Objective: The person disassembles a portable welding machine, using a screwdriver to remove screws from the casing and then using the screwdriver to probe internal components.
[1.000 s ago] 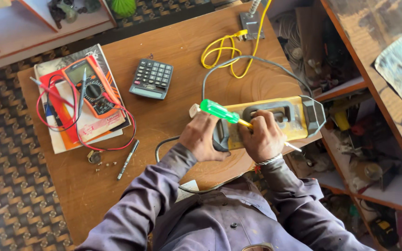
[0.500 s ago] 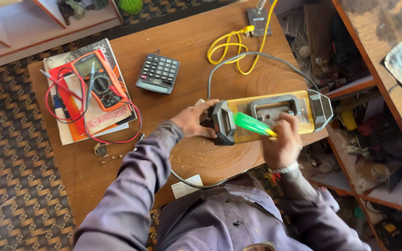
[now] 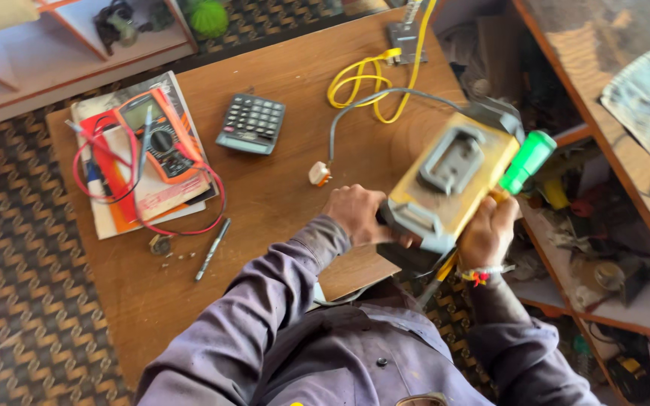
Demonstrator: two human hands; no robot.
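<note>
A yellow and grey power tool body (image 3: 453,177) is lifted and tilted over the right edge of the wooden table (image 3: 280,195). My left hand (image 3: 355,214) grips its near grey end. My right hand (image 3: 487,233) holds its right side together with a green-handled screwdriver (image 3: 526,162), whose handle sticks up past the tool. A grey cable (image 3: 370,101) runs from the tool to a white plug (image 3: 319,174) lying on the table.
A black calculator (image 3: 251,124) lies mid-table. An orange multimeter (image 3: 156,139) with red leads rests on booklets at left. A coiled yellow cable (image 3: 366,83) lies at the back. Small screws (image 3: 178,257) and a pen-like tool (image 3: 212,248) lie near the front. Cluttered shelves (image 3: 603,248) stand at right.
The tool was lying flat on the table; both hands have now lifted and turned it toward the right edge. The screwdriver moved with my right hand from above the tool to its right side.
</note>
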